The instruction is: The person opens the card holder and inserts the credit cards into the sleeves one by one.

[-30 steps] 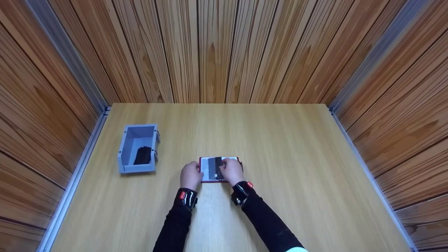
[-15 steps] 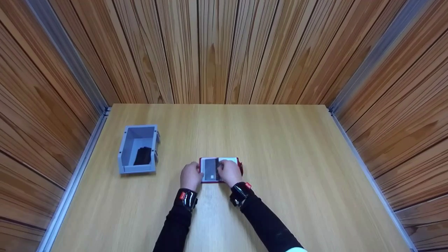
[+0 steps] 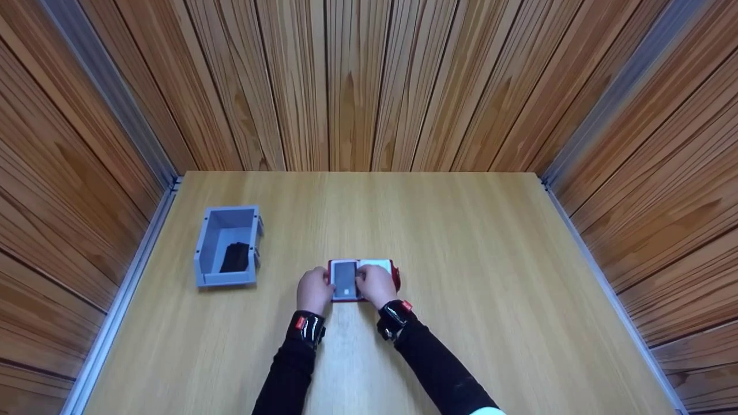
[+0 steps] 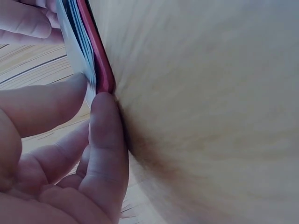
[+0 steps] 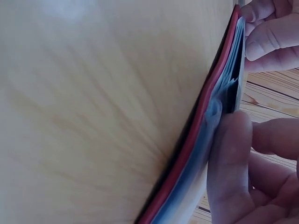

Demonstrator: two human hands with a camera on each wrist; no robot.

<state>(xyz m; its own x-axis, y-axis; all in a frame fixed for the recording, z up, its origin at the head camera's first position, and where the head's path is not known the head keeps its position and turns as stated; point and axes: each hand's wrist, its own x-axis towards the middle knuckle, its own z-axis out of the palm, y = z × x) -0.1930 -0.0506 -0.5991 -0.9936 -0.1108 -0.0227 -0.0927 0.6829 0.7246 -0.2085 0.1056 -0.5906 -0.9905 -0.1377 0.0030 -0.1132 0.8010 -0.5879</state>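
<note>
Where two black sleeves reach in from the near side, each ends in one of two glossy black wristbands bearing a red tag. Hands: two, near each other but apart. Left hand: thumb and finger clamped on the booklet's left edge. Right hand: thumb and finger pinching the right edge of the grey card, blocking part of the right page. Booklet: one, red-edged, with layered pale leaves, lying spread on the tabletop between the hands. Grey card: one, on the left page, marked with a small pale square. Bin: one, blue-grey, left of and beyond the left hand, well apart; its raised walls narrow the room on that side. Black item: inside, toward the bin's near end; whether single or several cannot be told. Room: wide tabletop to the right and beyond the booklet. Metal rails: two, along the side edges. Farthest: three plank walls.
</note>
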